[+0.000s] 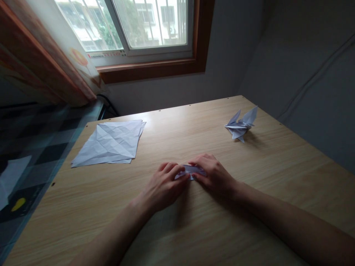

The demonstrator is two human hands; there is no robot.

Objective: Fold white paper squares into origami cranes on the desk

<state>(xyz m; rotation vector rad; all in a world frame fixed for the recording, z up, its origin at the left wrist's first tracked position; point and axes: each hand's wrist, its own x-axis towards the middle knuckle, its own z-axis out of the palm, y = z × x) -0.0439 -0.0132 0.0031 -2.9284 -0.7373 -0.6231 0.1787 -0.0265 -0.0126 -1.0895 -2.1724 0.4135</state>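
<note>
A small folded piece of white paper (191, 170) lies low over the wooden table, between my two hands. My left hand (166, 184) grips its left end, the thumb along the near edge and the fingers curled over the far side. At the right end, my right hand (213, 171) pinches the same paper between thumb and fingers. Both hands cover the ends of the folded paper, so only its middle shows.
Creased white paper sheets (116, 142) lie stacked at the table's back left. A folded paper figure (240, 125) with raised points stands at the back right. Left of the wooden table (172, 125) is a dark checked cloth (55, 136); a window (155, 26) is behind.
</note>
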